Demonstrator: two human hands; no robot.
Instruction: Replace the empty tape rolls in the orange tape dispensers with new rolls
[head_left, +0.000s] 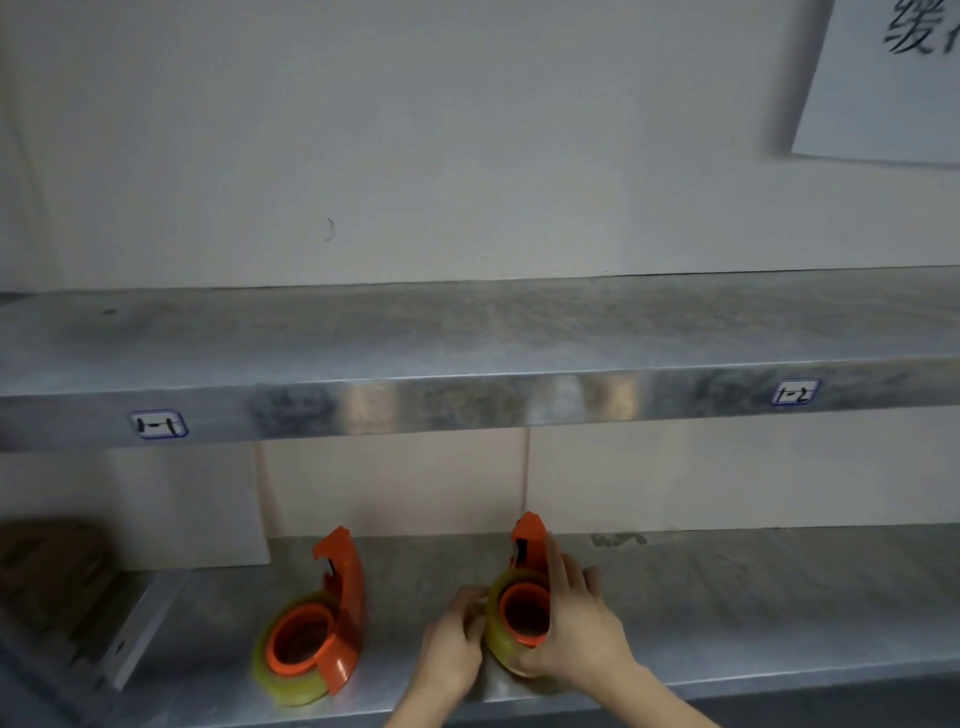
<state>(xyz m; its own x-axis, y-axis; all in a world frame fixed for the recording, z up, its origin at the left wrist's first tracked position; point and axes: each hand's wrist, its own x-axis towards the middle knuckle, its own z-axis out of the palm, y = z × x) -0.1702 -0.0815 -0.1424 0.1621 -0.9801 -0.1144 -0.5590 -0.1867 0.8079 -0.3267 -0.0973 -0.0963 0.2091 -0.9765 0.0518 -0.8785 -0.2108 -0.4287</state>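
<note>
Two orange tape dispensers stand on the lower steel shelf, each with a yellowish tape roll around its orange hub. The left dispenser stands alone, untouched, its roll at the shelf's front. The right dispenser is held between both hands. My right hand wraps its right side and back, fingers up along the orange handle. My left hand touches the left side of its tape roll with the fingertips.
An upper steel shelf runs across the view, with labels on its front lip. A brown cardboard shape and a metal bracket sit at the lower left. A white paper sign hangs on the wall at the upper right.
</note>
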